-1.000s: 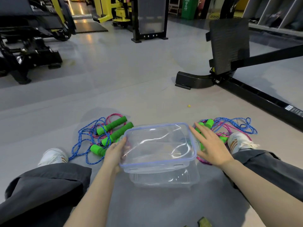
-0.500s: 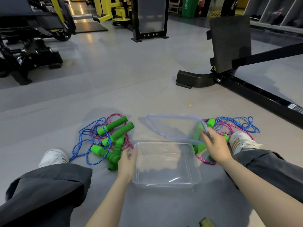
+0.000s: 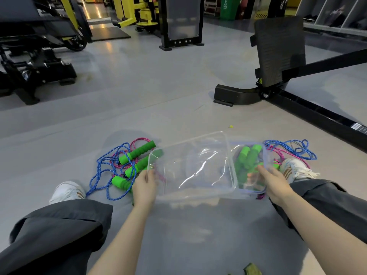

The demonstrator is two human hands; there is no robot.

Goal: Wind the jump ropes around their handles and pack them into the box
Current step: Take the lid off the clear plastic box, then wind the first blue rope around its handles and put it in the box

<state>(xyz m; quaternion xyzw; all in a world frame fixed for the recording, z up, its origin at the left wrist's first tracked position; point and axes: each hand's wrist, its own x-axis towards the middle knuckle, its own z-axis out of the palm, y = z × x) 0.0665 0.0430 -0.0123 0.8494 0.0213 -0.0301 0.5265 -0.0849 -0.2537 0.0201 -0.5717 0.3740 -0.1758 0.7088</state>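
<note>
A clear plastic box (image 3: 232, 175) is lifted and tilted above the grey floor between my legs, and my left hand (image 3: 144, 187) grips its left rim. My right hand (image 3: 275, 184) holds the clear lid with a blue rim (image 3: 265, 155) flat over the right pile of jump ropes (image 3: 292, 148). Green foam handles show through the lid. A second pile of blue and pink ropes with green handles (image 3: 137, 152) lies loose on the floor left of the box.
My legs in dark trousers and white shoes (image 3: 66, 192) flank the work area. A black gym machine base (image 3: 236, 95) and long rail stand at the right rear. More machines stand far left and behind. A small green scrap (image 3: 252, 269) lies near the bottom edge.
The lid came off the box and moved right, down over the right rope pile. The box has been lifted and tilted by my left hand.
</note>
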